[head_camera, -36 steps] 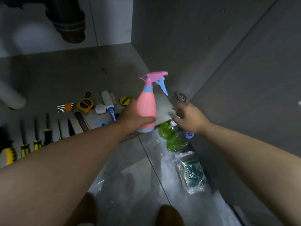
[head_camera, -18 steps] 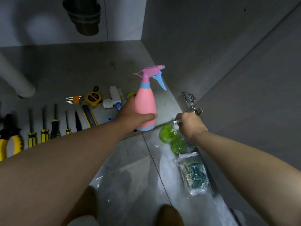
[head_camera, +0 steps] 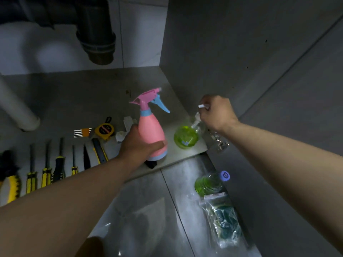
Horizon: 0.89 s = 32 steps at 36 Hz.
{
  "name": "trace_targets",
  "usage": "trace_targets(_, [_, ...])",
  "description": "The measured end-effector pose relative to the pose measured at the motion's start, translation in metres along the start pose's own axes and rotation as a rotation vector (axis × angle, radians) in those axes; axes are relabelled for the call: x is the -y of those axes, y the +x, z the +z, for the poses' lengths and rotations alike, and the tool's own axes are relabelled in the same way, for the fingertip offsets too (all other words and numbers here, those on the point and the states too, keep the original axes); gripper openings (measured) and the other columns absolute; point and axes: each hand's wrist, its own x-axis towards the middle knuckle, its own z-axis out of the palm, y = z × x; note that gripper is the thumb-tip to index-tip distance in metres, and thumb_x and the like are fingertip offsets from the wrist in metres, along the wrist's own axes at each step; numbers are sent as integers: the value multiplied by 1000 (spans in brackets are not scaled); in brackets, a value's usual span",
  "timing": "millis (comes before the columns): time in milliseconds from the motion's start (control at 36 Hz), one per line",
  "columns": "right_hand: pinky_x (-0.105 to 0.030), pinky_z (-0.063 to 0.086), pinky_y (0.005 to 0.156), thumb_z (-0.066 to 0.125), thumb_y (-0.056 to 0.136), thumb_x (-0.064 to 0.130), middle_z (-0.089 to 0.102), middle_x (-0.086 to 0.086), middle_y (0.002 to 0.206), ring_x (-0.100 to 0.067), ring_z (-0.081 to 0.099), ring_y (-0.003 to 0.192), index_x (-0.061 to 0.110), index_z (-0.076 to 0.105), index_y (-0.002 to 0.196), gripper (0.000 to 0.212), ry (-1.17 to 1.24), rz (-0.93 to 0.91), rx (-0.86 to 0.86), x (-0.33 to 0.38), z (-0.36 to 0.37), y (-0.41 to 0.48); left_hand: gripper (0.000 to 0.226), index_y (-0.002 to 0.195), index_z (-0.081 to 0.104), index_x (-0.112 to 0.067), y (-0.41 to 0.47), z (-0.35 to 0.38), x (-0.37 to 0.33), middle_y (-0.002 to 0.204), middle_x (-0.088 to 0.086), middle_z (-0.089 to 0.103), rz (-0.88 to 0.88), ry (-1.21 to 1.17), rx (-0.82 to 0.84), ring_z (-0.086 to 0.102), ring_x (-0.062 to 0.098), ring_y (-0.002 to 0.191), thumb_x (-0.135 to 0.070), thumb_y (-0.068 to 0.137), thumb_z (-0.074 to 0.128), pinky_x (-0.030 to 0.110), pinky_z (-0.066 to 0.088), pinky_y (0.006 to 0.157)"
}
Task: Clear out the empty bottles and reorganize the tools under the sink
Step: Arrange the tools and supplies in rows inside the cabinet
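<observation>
Your left hand (head_camera: pixel 137 145) is wrapped low round the pink spray bottle (head_camera: pixel 151 130), so it stands upright at the front edge of the cabinet floor (head_camera: pixel 92 93). Your right hand (head_camera: pixel 217 112) pinches the green bottle (head_camera: pixel 185 136) by its white pump, just beside it. I think this keeps both apart from the screwdrivers (head_camera: pixel 46 164).

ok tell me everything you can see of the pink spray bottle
The pink plastic spray bottle is about upright, with a light blue collar, blue base band, pink spray head and blue trigger facing right. The left hand grips its lower body. It is near the front edge of the grey cabinet floor; whether its base rests there is unclear.
</observation>
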Motion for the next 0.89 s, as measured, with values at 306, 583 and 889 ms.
trace_targets(306, [-29,50,92,66,83,12,71,-16,115,-33,67,109,15,73,106,24,58,54,-59,-8,38,81,85,138,48,-21,26,-6,-17,127,-1,64,-38,-236,-25,64,19,112,-30,67,93,44,54,99])
trace_targets(583, [-19,40,96,60,87,8,67,-11,126,-27,61,118,16,67,123,38,259,29,-26,-8,55,77,84,138,48,-22,32,-1,-23,129,-2,62,-23,-211,-18,62,19,114,-30,68,92,44,53,102])
trace_targets(889, [-19,52,78,82,79,42,58,10,116,0,59,99,26,45,139,73,840,71,313,45,92,-30,73,121,47,-38,30,4,-19,110,-16,63,102,-48,26,63,4,98,-31,64,92,29,56,78])
